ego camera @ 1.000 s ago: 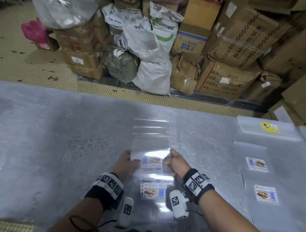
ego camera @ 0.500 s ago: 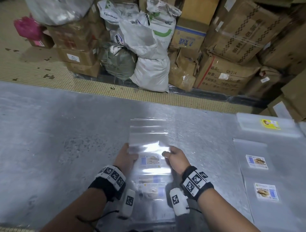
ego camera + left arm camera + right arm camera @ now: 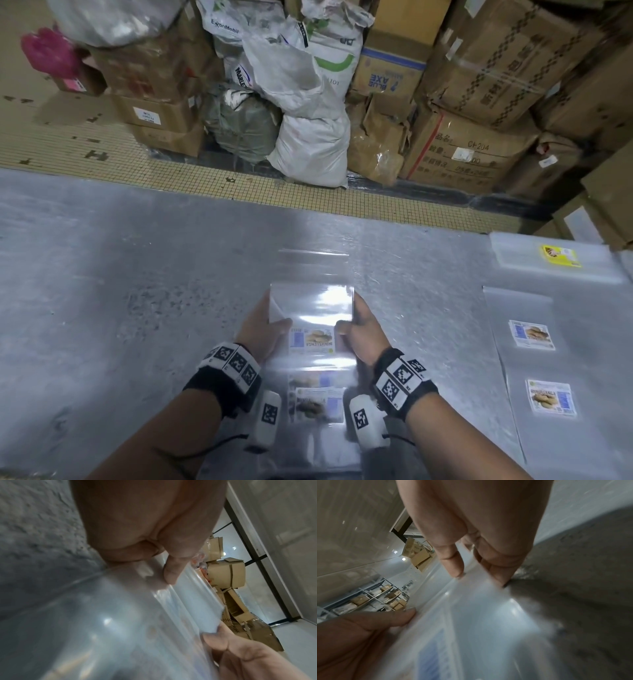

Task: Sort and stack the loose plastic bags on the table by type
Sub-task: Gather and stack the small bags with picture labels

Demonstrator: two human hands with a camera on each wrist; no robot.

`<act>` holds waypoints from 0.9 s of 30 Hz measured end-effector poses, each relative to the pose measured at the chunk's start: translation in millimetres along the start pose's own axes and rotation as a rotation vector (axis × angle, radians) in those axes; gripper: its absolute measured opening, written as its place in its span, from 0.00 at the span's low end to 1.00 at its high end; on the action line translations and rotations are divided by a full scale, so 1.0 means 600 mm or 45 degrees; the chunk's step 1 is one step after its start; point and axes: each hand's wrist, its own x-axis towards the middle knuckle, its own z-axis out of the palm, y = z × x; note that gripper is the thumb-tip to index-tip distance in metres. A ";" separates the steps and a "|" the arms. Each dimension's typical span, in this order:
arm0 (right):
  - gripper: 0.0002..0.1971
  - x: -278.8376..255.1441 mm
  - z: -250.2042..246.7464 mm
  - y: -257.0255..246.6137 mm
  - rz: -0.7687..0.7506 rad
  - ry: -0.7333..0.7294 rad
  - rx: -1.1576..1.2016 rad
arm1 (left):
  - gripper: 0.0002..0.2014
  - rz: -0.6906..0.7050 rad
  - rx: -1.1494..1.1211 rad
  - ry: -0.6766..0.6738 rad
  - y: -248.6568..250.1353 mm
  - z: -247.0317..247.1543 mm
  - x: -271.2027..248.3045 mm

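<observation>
since the earlier head frames the clear bag point(image 3: 311, 308) has been lifted and folded back toward the person: its far edge, which lay flat up the middle of the frame, now stands just above the two hands, and a printed label faces up between them.

the step in hand looks like gathering one labelled bag off the loose run at lower centre, to square it and add it to a stack of its kind. the left hand point(image 3: 262, 330) pinches the bag's left edge, thumb on top and fingers point(image 3: 169, 572) curled beneath; the right hand point(image 3: 363, 334) pinches the right edge the same way, thumb over the film, fingers point(image 3: 452, 562) behind it. both are gripping, not flat. the bag hangs between the hands, raised off the desk point(image 3: 120, 291), with more labelled bags point(image 3: 318, 404) lying under the wrists at bottom centre.

at the right of the frame a flat pile of similar labelled bags point(image 3: 534, 377) lies on the desk, and at upper right a separate pile with a yellow label point(image 3: 558, 255). the next move likely calls for carrying the held bag right to the matching pile and laying it square. the film is thin and slick, so an even pull on both edges should keep it from sagging or sliding.
</observation>
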 end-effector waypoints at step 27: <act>0.28 -0.002 -0.027 0.000 0.146 -0.165 -0.108 | 0.18 -0.385 -1.112 -0.208 0.007 -0.008 -0.019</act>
